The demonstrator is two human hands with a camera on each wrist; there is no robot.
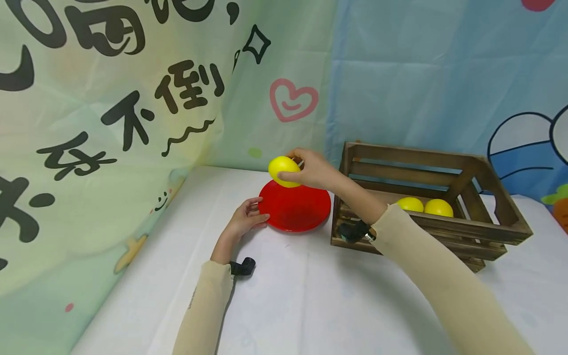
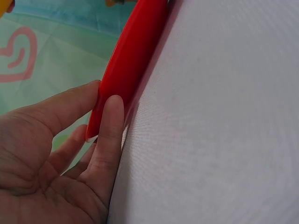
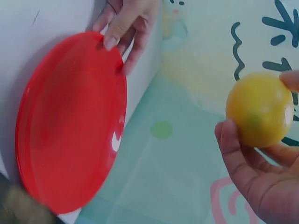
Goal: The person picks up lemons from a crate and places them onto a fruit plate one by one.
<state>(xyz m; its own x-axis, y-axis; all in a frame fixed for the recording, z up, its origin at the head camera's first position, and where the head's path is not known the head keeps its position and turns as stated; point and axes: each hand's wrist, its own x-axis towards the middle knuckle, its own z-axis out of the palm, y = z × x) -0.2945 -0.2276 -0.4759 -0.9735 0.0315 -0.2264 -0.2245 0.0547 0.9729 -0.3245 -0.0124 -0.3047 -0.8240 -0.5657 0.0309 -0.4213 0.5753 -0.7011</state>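
Observation:
My right hand (image 1: 312, 170) holds a smooth, rounded yellow fruit (image 1: 282, 170) between thumb and fingers, up above the back of the red plate (image 1: 297, 209). In the right wrist view the glossy yellow fruit (image 3: 259, 110) sits at the fingertips, apart from the plate. The plate lies on the white table, its red surface bare. At its left rim my left hand (image 1: 246, 217) grips the edge, thumb on the near side and fingers farther round. Seen from the left wrist, the rim (image 2: 112, 88) runs between the thumb and the index finger.
A slatted brown wooden crate (image 1: 426, 231) stands to the right of the plate, under my right forearm. Two more yellow fruits (image 1: 438, 207) show inside it. A printed cloth backdrop (image 1: 284, 64) rises behind and to the left of the white table (image 1: 284, 296).

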